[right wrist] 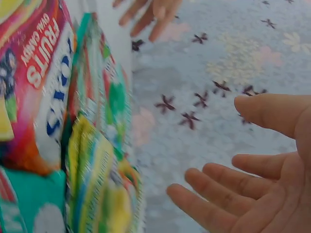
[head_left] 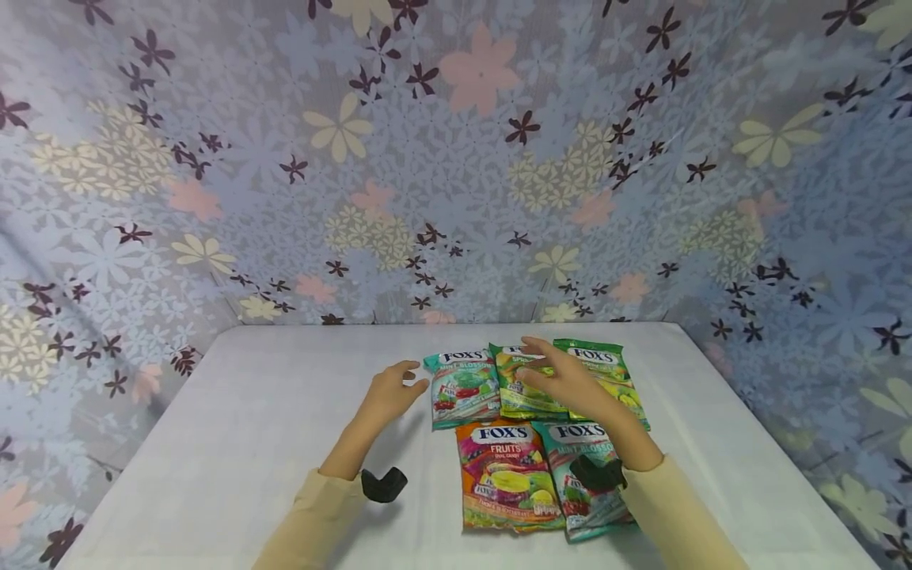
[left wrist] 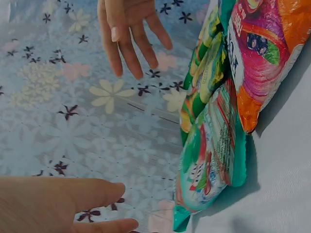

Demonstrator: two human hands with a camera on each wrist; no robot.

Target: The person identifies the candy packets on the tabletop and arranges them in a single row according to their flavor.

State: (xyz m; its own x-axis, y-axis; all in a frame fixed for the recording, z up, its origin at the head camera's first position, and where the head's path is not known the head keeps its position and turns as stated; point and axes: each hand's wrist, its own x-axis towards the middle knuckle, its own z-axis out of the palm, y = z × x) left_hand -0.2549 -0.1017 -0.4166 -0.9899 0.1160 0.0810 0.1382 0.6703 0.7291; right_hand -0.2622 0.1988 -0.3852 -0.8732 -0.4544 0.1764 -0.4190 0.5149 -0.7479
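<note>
Candy bags marked FOX'S lie in two rows. In the back row are a teal mint blossom bag (head_left: 465, 392), a yellow-green bag (head_left: 523, 398) and another green-yellow bag (head_left: 628, 393). The front row has an orange-purple fruits bag (head_left: 507, 484) and a second mint blossom bag (head_left: 597, 513). My left hand (head_left: 390, 393) hovers just left of the back mint blossom bag, fingers loosely bent, holding nothing. Above the two yellow-green bags is my right hand (head_left: 570, 384), partly covering them. Its fingers look spread and empty in the right wrist view.
A white-covered table (head_left: 285, 427) carries the bags. Behind it and at both sides hangs a flowered cloth (head_left: 456, 198). Dark wrist cameras (head_left: 383, 484) sit at both sleeves, the right one hiding part of the front mint blossom bag.
</note>
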